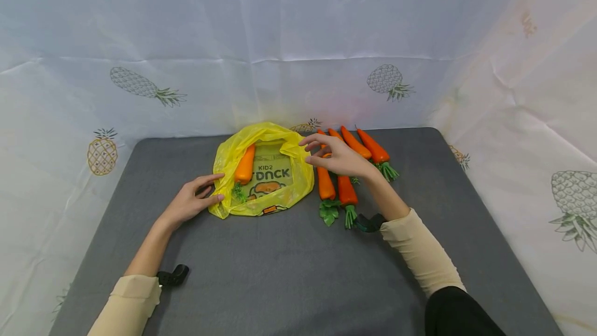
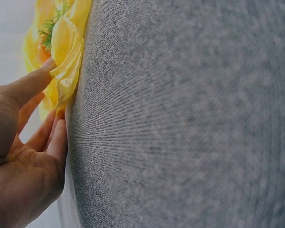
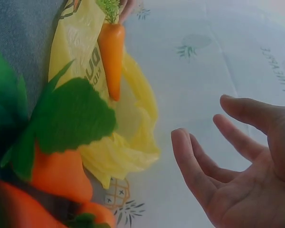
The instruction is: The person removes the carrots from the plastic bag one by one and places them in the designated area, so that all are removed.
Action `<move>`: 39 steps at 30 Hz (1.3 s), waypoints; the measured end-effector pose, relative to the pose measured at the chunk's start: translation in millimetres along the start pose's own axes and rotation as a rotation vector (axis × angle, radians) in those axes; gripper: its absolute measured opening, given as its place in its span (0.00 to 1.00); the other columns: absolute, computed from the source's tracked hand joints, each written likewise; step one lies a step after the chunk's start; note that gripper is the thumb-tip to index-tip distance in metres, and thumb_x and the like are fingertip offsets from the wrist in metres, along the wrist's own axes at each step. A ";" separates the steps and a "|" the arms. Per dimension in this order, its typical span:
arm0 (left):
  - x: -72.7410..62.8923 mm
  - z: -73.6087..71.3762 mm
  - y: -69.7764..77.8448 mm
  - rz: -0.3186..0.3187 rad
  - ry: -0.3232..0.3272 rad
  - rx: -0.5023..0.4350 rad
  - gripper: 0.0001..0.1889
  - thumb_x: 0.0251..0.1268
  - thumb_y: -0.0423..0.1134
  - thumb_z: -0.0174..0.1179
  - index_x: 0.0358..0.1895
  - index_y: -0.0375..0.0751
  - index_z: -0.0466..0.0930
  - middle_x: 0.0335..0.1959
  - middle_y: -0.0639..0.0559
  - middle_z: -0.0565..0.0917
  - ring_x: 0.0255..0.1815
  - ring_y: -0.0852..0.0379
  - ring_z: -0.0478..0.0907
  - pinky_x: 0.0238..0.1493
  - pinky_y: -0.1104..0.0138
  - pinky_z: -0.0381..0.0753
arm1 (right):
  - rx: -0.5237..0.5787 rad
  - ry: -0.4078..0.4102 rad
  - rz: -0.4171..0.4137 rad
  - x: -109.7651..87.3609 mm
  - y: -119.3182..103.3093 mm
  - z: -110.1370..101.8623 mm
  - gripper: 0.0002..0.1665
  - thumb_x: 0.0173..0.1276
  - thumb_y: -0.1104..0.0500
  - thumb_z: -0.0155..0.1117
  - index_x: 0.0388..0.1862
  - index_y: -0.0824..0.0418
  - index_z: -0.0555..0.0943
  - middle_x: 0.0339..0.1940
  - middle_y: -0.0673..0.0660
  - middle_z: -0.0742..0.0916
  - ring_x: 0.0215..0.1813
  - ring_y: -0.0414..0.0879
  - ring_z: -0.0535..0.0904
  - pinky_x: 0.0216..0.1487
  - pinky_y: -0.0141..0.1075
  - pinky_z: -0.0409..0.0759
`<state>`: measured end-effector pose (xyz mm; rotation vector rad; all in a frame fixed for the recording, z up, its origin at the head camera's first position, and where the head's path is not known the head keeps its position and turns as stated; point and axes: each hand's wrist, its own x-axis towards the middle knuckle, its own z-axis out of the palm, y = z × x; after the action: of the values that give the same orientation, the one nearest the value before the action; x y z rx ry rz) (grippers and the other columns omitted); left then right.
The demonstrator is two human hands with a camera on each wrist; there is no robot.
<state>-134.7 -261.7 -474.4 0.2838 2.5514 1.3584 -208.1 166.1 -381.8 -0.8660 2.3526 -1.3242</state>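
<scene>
A yellow plastic bag [image 1: 303,180] lies on the grey table with its mouth spread wide. Inside it rests an orange toy carrot [image 1: 245,165] with a leafy green top, also seen as a carrot [image 3: 113,57] in the right wrist view. My left hand [image 1: 192,201] touches the bag's left side, its thumb and fingers apart; in the left wrist view the hand [image 2: 28,161] has fingertips against the yellow plastic. My right hand [image 1: 342,158] hovers between the bag's right rim and the other carrots, fingers loosely bent and holding nothing, as the right hand [image 3: 247,175] shows close up.
Several toy carrots [image 1: 347,191] lie in a loose group right of the bag, partly under my right hand. The grey table [image 1: 280,274] stretches toward me. A white pineapple-print cloth [image 1: 280,25] hangs behind and at both sides.
</scene>
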 end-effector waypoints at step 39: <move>-0.3 -3.7 -0.5 0.027 -0.015 -0.008 0.35 0.79 0.41 0.68 0.83 0.42 0.69 0.81 0.33 0.69 0.85 0.34 0.65 0.85 0.50 0.68 | -0.030 -0.176 -0.049 72.4 -17.1 47.4 0.25 0.84 0.58 0.63 0.75 0.62 0.77 0.76 0.63 0.80 0.76 0.60 0.79 0.71 0.46 0.90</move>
<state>-135.5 -264.9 -472.8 0.3271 2.5383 1.3696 -232.8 81.8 -390.2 -1.0121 2.2335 -1.1814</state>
